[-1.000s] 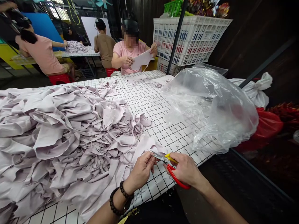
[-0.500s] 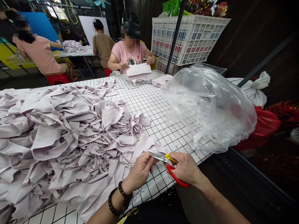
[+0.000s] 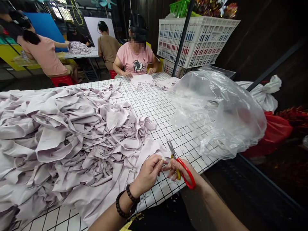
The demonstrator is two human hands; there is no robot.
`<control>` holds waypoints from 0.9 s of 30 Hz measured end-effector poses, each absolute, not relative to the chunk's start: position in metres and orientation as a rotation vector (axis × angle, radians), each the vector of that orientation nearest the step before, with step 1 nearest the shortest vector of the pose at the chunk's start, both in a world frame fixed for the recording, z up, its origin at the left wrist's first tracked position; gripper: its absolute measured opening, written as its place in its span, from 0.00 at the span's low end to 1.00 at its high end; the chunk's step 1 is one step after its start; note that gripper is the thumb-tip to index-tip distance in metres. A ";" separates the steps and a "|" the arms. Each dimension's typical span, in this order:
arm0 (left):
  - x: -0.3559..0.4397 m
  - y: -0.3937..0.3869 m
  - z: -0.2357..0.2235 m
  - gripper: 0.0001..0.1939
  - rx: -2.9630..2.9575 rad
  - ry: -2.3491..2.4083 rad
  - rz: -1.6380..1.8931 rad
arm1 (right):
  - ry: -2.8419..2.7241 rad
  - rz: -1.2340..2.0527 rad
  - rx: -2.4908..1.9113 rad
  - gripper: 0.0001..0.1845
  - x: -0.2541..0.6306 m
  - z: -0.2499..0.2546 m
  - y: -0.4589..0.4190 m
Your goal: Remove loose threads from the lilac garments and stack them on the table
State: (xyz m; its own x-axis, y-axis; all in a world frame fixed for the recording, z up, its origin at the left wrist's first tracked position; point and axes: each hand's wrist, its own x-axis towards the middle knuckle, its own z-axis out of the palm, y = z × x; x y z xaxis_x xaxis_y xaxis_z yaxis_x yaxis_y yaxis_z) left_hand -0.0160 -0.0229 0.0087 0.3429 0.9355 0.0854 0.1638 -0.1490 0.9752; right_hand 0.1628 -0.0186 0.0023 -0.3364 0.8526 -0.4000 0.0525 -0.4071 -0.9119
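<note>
My left hand [image 3: 149, 172], with dark beaded bracelets at the wrist, is closed in a pinch on the edge of a pale lilac cloth piece [image 3: 150, 147]. Only a bit of the cloth shows at the fingertips. My right hand [image 3: 179, 169] holds scissors [image 3: 186, 171] with one red and one yellow handle, their blades pointing up and away over the table. Its fingertips are close to those of my left hand; whether they touch the cloth is hard to see. A large heap of lilac cloth pieces [image 3: 79, 134] lies to the left of my hands.
The table [image 3: 150, 112] has a white cover with a black grid. A clear plastic bag [image 3: 231, 112] spreads over its right side. Across the table sits a person in a pink shirt [image 3: 136, 61] with cloth. White crates [image 3: 197, 41] stand behind the bag, beside a dark pole [image 3: 183, 38].
The scissors have swung from pointing at my left fingers to pointing up, and my right fingers have come to the left fingertips. The person opposite has lowered a cloth onto the table.
</note>
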 end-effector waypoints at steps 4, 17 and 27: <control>-0.017 -0.036 0.009 0.12 1.776 1.014 0.927 | -0.879 1.655 -1.183 0.16 0.147 -0.005 -0.011; -0.045 -0.060 -0.040 0.19 1.960 1.839 0.698 | -1.295 1.309 -1.557 0.22 0.182 -0.026 0.011; -0.040 -0.061 -0.042 0.07 2.010 2.014 0.388 | -1.399 1.336 -1.563 0.17 0.180 -0.015 0.002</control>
